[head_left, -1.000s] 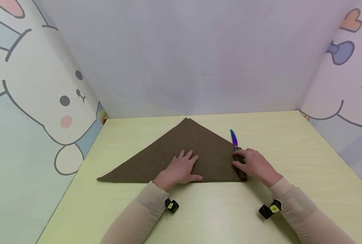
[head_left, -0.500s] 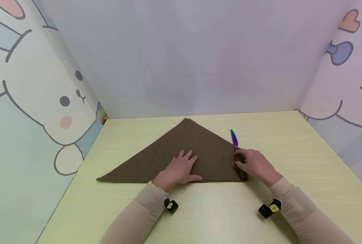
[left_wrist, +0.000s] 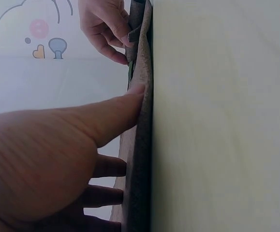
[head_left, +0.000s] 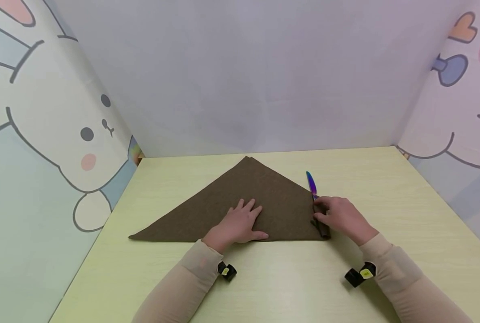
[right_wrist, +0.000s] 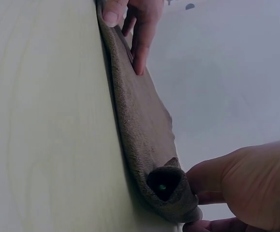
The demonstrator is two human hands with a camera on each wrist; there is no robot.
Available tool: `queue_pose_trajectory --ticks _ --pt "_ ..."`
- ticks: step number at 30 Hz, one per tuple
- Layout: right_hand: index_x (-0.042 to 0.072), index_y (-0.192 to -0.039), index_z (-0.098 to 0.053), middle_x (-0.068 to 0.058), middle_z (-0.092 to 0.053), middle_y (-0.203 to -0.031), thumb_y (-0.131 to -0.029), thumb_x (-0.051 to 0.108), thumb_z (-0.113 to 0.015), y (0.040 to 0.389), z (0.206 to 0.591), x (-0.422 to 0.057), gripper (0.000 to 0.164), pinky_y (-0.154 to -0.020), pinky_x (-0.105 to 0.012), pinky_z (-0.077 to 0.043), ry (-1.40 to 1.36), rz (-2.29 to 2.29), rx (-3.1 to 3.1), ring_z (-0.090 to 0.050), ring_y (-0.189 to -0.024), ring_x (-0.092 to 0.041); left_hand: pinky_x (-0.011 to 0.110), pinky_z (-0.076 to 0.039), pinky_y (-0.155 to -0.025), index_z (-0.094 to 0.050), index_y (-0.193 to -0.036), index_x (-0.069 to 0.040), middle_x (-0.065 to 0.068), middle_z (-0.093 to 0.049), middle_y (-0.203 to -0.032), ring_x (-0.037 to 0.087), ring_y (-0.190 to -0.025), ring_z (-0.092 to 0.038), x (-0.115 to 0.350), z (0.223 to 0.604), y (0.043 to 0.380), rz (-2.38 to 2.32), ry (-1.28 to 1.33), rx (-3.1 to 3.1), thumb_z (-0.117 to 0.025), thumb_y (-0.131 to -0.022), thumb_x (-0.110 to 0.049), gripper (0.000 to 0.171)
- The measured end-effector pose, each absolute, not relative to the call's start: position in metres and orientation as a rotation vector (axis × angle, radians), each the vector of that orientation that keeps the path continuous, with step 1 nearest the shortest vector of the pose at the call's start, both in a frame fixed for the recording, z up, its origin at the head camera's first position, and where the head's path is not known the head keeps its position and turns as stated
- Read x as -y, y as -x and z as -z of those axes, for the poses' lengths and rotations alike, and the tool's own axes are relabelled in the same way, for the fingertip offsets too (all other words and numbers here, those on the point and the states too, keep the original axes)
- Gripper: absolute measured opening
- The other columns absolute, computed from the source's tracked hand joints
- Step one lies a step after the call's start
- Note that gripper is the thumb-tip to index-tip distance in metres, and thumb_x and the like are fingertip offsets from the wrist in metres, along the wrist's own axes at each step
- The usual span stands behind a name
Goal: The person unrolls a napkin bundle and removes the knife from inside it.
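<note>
A brown cloth (head_left: 272, 188), folded into a triangle, lies on the table with its long edge toward me. My left hand (head_left: 237, 224) rests on its middle with fingers spread; in the left wrist view, the thumb lies along the folded edge. At the right corner, the cloth curls into a small roll (right_wrist: 171, 191), and my right hand (head_left: 341, 217) grips this roll with thumb and fingers. A knife (head_left: 311, 182) with a shiny blue-purple blade sticks out beyond the cloth at the far side; its handle is mostly hidden by the roll and fingers.
The pale wooden table (head_left: 284, 282) extends around the cloth. A white back wall (head_left: 260, 89) stands at its far edge, with cartoon-printed side panels (head_left: 54, 148) to the left and right.
My right hand has shifted slightly to the right, along with the rolled corner and the knife. The left hand has stayed in place on the cloth.
</note>
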State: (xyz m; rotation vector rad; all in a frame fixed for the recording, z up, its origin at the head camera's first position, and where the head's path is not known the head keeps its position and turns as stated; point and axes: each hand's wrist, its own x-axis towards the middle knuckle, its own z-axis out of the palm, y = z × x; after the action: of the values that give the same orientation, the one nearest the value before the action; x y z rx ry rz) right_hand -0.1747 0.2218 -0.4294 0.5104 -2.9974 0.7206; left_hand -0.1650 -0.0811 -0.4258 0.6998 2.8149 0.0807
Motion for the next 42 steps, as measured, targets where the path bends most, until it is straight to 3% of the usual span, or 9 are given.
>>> queue_pose_trajectory --ticks 3,5,8,11,25,35,42 --pt "0.002 -0.112 -0.069 -0.018 -0.068 -0.1 -0.085 0.018 -0.072 0.175 0.427 -0.224 0.032 -0.076 -0.047 -0.051 -0.49 -0.737 3.023 -0.064 -0.092 -0.033 0.059 -0.032 -0.105 -0.034 -0.151 -0.017 0.01 -0.022 -0.158 0.041 -0.142 -0.019 0.081 0.425 0.165 -0.087 -0.699 -2.812 -0.057 -0.086 -0.064 0.084" --pt "0.001 -0.114 -0.068 -0.02 -0.066 -0.099 -0.085 0.019 -0.072 0.175 0.425 -0.227 0.034 -0.072 -0.044 -0.051 -0.479 -0.75 3.049 -0.063 -0.085 -0.031 0.059 -0.031 -0.105 -0.034 -0.151 -0.016 0.01 -0.021 -0.158 0.041 -0.142 -0.018 0.081 0.425 0.165 -0.092 -0.697 -2.807 -0.057 -0.086 -0.064 0.084" --pt "0.001 -0.116 -0.067 -0.013 -0.064 -0.091 -0.086 0.02 -0.071 0.176 0.424 -0.23 0.035 -0.063 -0.035 -0.046 -0.469 -0.776 3.083 -0.055 -0.072 -0.021 0.059 -0.032 -0.105 -0.034 -0.151 -0.016 0.01 -0.021 -0.158 0.041 -0.142 -0.019 0.081 0.425 0.164 -0.095 -0.697 -2.805 -0.057 -0.086 -0.064 0.084" --pt "0.003 -0.116 -0.067 -0.008 -0.064 -0.088 -0.086 0.022 -0.071 0.176 0.423 -0.233 0.036 -0.059 -0.031 -0.043 -0.461 -0.82 3.11 -0.053 -0.07 -0.017 0.059 -0.032 -0.105 -0.034 -0.151 -0.016 0.01 -0.022 -0.158 0.041 -0.142 -0.019 0.081 0.424 0.164 -0.099 -0.698 -2.806 -0.058 -0.086 -0.064 0.084" --pt "0.002 -0.112 -0.068 -0.006 -0.068 -0.087 -0.085 0.024 -0.072 0.18 0.422 -0.241 0.035 -0.063 -0.034 -0.047 -0.472 -0.799 3.127 -0.061 -0.077 -0.019 0.059 -0.032 -0.104 -0.034 -0.151 -0.016 0.011 -0.022 -0.158 0.041 -0.142 -0.019 0.081 0.421 0.163 -0.09 -0.704 -2.802 -0.058 -0.086 -0.064 0.085" --pt "0.001 -0.105 -0.067 -0.003 -0.061 -0.077 -0.084 0.021 -0.075 0.172 0.421 -0.226 0.03 -0.059 -0.032 -0.042 -0.492 -0.728 3.046 -0.051 -0.065 -0.015 0.059 -0.032 -0.104 -0.035 -0.151 -0.016 0.011 -0.022 -0.157 0.041 -0.142 -0.02 0.08 0.42 0.162 -0.097 -0.699 -2.805 -0.059 -0.085 -0.063 0.084" --pt "0.002 -0.099 -0.066 0.001 -0.053 -0.072 -0.082 0.015 -0.077 0.171 0.426 -0.219 0.024 -0.058 -0.031 -0.036 -0.521 -0.672 2.989 -0.045 -0.065 -0.016 0.058 -0.031 -0.105 -0.034 -0.151 -0.016 0.01 -0.021 -0.158 0.04 -0.143 -0.018 0.08 0.421 0.163 -0.096 -0.688 -2.801 -0.058 -0.086 -0.064 0.084"
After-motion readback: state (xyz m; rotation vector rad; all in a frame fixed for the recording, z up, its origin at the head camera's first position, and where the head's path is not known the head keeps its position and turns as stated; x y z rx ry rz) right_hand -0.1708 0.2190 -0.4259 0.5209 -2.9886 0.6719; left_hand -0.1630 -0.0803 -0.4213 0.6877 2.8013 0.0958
